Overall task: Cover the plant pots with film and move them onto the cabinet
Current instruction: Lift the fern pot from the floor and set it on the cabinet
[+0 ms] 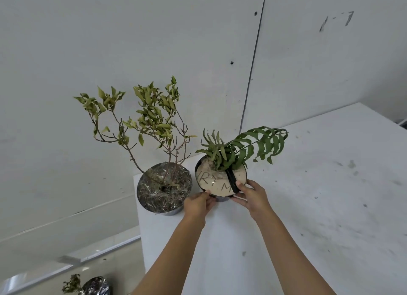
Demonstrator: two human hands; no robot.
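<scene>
A small dark fern pot [217,181] sits on the white cabinet top [308,195], its opening covered by pale film with letters on it and a black strip. My left hand [198,203] holds its near left rim, my right hand [251,195] its near right rim. Left of it, at the cabinet's corner, stands a bigger pot with a thin leafy shrub [164,187], its soil under shiny clear film. A third film-covered pot [94,286] stands low at the bottom left, below the cabinet.
The cabinet's left edge [138,217] drops off beside the shrub pot. White wall panels [132,52] rise behind both pots. The cabinet top runs out to the right, marked with grey smudges. A pale floor or ledge shows at the lower left.
</scene>
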